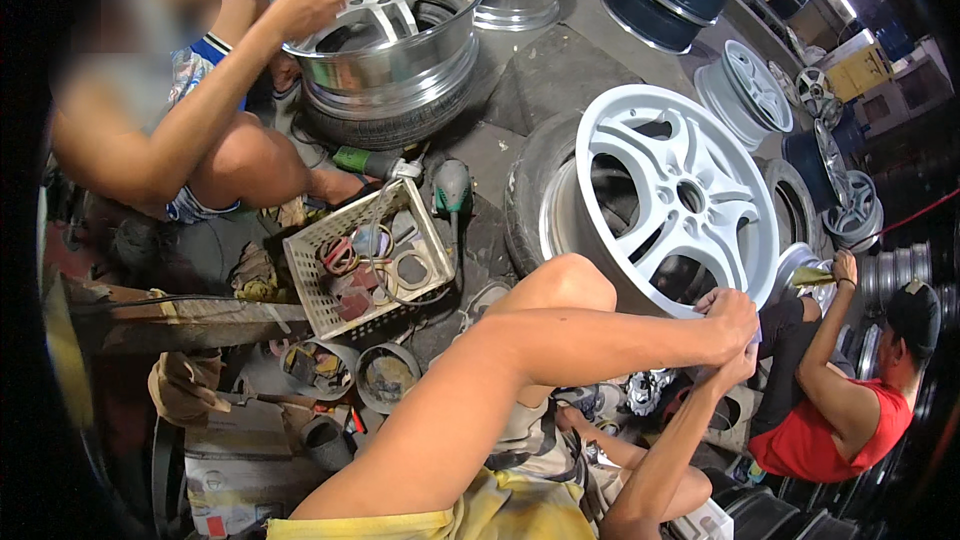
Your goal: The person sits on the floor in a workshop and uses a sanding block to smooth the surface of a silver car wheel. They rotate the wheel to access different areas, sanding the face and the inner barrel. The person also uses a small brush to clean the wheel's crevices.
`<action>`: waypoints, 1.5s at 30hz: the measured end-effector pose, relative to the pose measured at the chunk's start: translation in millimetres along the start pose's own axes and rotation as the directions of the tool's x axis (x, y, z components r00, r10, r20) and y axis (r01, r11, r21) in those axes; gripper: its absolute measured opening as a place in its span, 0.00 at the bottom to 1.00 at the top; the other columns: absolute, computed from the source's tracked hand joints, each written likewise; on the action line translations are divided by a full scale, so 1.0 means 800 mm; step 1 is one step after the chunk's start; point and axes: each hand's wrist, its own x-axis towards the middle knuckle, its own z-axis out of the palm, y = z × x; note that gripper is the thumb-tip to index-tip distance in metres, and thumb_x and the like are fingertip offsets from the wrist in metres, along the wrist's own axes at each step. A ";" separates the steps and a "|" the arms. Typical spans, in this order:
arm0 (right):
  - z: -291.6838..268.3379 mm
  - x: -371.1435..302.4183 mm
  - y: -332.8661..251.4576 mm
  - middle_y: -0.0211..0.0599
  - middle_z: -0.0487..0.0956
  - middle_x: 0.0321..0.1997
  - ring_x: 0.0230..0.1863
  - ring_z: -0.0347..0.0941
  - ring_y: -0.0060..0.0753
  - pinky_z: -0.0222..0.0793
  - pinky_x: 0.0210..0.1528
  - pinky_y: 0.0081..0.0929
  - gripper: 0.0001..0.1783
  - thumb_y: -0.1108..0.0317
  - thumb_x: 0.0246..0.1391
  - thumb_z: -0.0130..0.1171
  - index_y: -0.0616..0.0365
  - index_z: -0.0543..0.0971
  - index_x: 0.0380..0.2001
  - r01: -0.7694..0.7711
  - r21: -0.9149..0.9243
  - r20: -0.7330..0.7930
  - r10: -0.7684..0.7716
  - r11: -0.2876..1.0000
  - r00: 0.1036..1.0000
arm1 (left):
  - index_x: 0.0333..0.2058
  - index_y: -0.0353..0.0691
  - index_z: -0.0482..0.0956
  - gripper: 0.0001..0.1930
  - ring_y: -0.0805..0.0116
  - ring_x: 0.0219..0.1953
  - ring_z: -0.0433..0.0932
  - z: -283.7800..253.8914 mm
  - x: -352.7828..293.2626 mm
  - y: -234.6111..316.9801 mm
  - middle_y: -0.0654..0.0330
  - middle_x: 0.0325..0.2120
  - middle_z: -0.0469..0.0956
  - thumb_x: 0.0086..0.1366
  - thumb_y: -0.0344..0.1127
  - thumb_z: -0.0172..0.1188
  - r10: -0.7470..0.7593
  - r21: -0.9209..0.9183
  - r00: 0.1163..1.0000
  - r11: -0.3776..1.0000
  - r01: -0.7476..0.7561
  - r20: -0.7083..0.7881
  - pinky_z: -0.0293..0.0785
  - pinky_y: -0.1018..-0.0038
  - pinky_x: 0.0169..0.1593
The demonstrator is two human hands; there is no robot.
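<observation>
A pale grey five-spoke wheel rim (690, 196) stands tilted in front of me, propped by a tire (533, 185). My left hand (733, 324) is closed at the rim's lower right edge, seemingly touching it. Just below, my right hand (729, 372) is closed too, its fingers meeting those of the left. A small pale bit shows between the hands, but I cannot make out what it is. The fingers hide most of it.
A cream plastic basket (318, 292) of sanding pads lies at left, beside a green power tool (452, 186). Two cups (388, 376) stand below. One person (160, 155) works at a polished rim (390, 70); another in red (838, 430) sits at right. More rims (745, 92) stand behind.
</observation>
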 end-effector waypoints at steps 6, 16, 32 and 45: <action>-0.012 0.014 -0.001 0.41 0.86 0.41 0.36 0.79 0.26 0.77 0.39 0.30 0.22 0.58 0.68 0.61 0.70 0.84 0.50 -0.192 0.095 0.060 0.187 0.977 0.981 | 0.34 0.44 0.90 0.10 0.57 0.31 0.87 0.003 -0.010 0.003 0.59 0.29 0.87 0.54 0.38 0.68 -0.044 -0.010 0.995 0.999 0.043 -0.087 0.81 0.53 0.23; -0.005 -0.060 -0.014 0.32 0.85 0.39 0.39 0.75 0.19 0.73 0.45 0.25 0.20 0.60 0.69 0.62 0.71 0.85 0.47 -0.053 0.207 0.031 0.047 0.977 0.998 | 0.34 0.42 0.90 0.10 0.55 0.43 0.88 -0.018 -0.015 -0.038 0.51 0.35 0.87 0.58 0.38 0.65 0.145 0.002 0.989 0.989 -0.145 0.031 0.84 0.60 0.44; -0.033 -0.075 0.027 0.39 0.85 0.38 0.38 0.77 0.24 0.73 0.45 0.32 0.15 0.63 0.67 0.60 0.67 0.83 0.44 -0.149 0.372 0.204 0.076 0.916 0.976 | 0.31 0.33 0.88 0.18 0.47 0.31 0.85 -0.049 -0.002 -0.056 0.43 0.26 0.84 0.54 0.46 0.73 0.088 -0.095 0.985 0.993 -0.074 0.151 0.80 0.60 0.40; -0.032 -0.076 0.087 0.41 0.87 0.40 0.37 0.80 0.21 0.77 0.43 0.28 0.10 0.69 0.63 0.62 0.61 0.73 0.32 -0.223 0.656 0.146 0.168 0.722 0.975 | 0.20 0.33 0.84 0.25 0.59 0.21 0.82 -0.004 0.074 -0.030 0.52 0.14 0.80 0.57 0.53 0.73 -0.073 -0.154 0.997 0.986 0.068 -0.026 0.78 0.64 0.34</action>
